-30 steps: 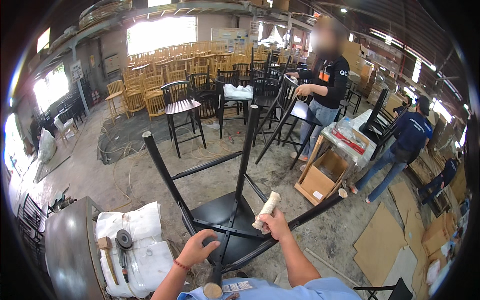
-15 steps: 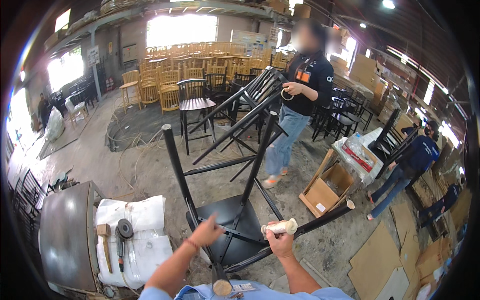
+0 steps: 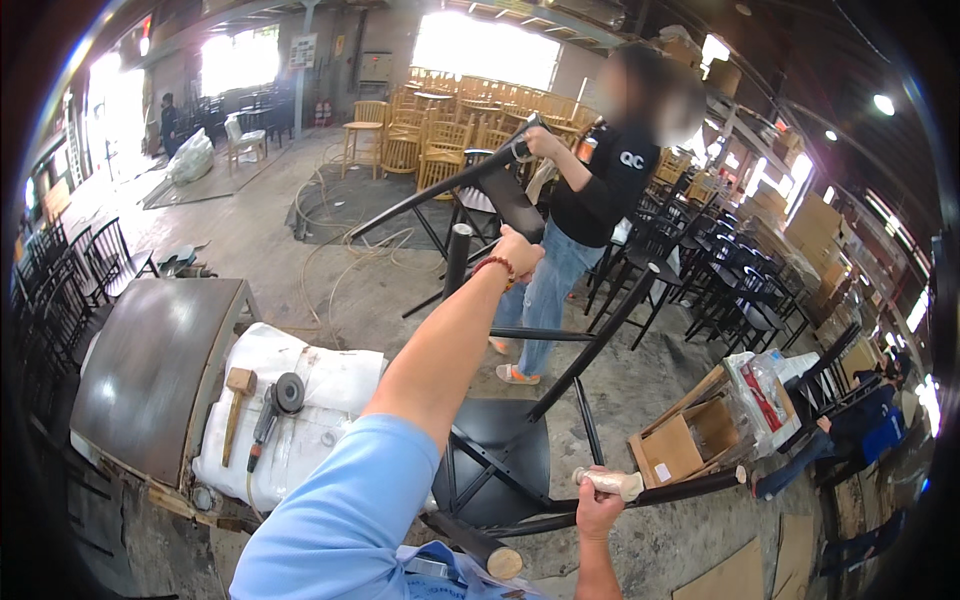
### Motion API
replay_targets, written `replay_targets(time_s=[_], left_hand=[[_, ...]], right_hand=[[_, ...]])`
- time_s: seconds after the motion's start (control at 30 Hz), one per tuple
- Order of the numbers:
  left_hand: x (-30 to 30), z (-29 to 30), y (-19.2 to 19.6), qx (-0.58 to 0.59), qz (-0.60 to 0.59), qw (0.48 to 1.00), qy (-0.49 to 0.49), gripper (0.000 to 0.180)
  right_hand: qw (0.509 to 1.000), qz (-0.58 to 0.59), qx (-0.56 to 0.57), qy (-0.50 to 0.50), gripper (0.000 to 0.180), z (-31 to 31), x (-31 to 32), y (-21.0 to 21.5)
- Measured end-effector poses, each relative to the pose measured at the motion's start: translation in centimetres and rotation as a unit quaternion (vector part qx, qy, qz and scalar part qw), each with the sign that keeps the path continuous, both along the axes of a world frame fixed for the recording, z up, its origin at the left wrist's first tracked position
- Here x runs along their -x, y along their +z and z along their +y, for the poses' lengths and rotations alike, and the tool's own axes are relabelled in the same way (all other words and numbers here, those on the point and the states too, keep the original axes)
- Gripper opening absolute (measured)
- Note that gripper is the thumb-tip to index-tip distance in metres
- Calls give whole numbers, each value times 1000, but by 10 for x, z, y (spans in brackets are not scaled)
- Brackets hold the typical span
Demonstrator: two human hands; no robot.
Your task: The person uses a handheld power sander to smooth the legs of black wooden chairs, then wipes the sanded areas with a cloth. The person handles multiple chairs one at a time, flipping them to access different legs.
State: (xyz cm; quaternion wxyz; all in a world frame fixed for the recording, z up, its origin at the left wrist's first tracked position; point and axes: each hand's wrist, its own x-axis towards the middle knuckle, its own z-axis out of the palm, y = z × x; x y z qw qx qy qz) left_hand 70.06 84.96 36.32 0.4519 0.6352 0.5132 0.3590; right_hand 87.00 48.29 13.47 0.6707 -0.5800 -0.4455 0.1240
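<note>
In front of me a black chair stands upside down, its seat low and its legs pointing up. My right hand closes round a cream-coloured roll with wider ends, beside one of the chair's legs. Stretched far forward, my left hand is closed at the lower edge of a second black chair; its fingertips are partly hidden. A co-worker in a dark top holds that second chair up, one hand near its upper end.
At left, a hammer and an angle grinder lie on white padding beside a dark panel. An open cardboard box stands to the right. Hoses cross the floor; wooden chairs crowd the back.
My left hand has gone from above the upturned chair's seat forward to the co-worker's chair. That chair has turned in the co-worker's hold. My view has swung left; the roll stays in my right hand.
</note>
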Motion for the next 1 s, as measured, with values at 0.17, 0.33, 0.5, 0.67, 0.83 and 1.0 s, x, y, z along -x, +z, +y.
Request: replay_targets(time_s=[0.17,0.33,0.5,0.67,0.83,1.0], left_hand=[[16,10,-8,19,44,998,36,97],[23,5,-44,9,90,996,-7,97],[82,-16,-106,-136,181,973,-45,79],[61,-122,-171,-162,153,940,-258,56],[124,-202,-193,-186,98,946,-248,45],[144,-258,-95,-107,-31,926,-360,57]], right_hand=[[998,18,48,18,22,-6,10,16],[1000,1,23,6,22,-2,0,2],[996,4,60,67,24,8,8,2],[999,22,22,8,25,-7,-9,-5],[996,70,44,42,26,17,-12,8],[983,-91,-63,148,19,118,6,109]])
